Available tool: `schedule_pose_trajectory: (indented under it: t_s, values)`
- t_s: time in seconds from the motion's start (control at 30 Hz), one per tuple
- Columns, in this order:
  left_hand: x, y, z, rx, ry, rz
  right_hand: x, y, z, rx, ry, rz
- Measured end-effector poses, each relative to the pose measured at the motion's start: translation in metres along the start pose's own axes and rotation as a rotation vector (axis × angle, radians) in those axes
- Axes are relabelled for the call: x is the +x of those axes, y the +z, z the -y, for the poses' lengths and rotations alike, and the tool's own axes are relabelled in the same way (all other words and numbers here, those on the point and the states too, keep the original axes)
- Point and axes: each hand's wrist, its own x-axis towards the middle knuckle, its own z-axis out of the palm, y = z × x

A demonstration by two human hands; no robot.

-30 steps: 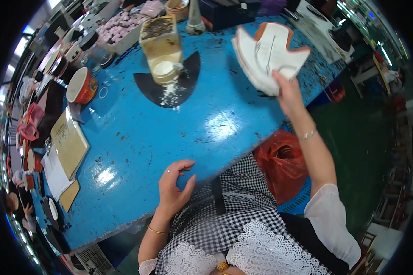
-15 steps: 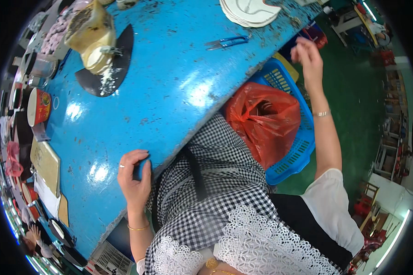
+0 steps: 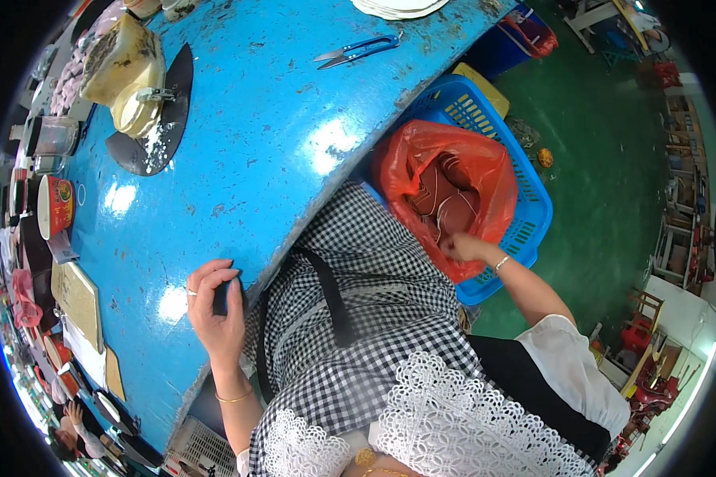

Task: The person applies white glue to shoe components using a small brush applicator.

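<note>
My left hand (image 3: 215, 306) rests at the near edge of the blue table (image 3: 239, 199). Its fingers are curved, with the thumb apart, and nothing is in it. My right hand (image 3: 463, 248) reaches into the mouth of a red plastic bag (image 3: 492, 171). Its fingers look curled against the contents; what they grip, if anything, is hidden. Inside the bag lie bundles of reddish-brown flat pieces (image 3: 457, 213), tied with pale bands. The bag sits in a blue plastic basket (image 3: 542, 208) beside my lap.
Blue thread snips (image 3: 358, 51) lie on the table near a stack of white pieces (image 3: 402, 6). Further left, a stained yellowish container (image 3: 127, 67) stands on a dark curved sheet (image 3: 175, 103) with white crumbs. A paper cup (image 3: 56, 207) and a clipboard (image 3: 78, 302) line the left side.
My right hand has come down from beyond the basket into the red bag. The bag's mouth is now wide, showing the brown bundles. My left hand stays by the table edge.
</note>
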Motion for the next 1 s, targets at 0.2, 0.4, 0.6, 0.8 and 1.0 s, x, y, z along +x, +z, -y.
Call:
schedule_pose_trajectory:
  t_s: [0.2,0.4,0.6,0.8,1.0]
  values:
    - [0.004,0.001,-0.003,-0.008,0.005,0.010,-0.001,0.055,-0.115,-0.474,0.084,0.003]
    - [0.005,0.000,-0.002,0.009,0.006,0.005,0.008,0.026,-0.030,-0.076,-0.126,-0.713]
    - [0.004,0.003,-0.001,0.000,0.001,-0.005,0.066,-0.014,-0.052,-0.631,0.019,-0.768]
    - [0.002,0.003,-0.001,-0.003,-0.020,-0.010,0.093,-0.031,-0.075,-0.862,0.060,-0.622]
    - [0.003,0.003,0.001,-0.004,-0.011,-0.008,0.072,-0.052,-0.060,-1.151,0.036,-0.294]
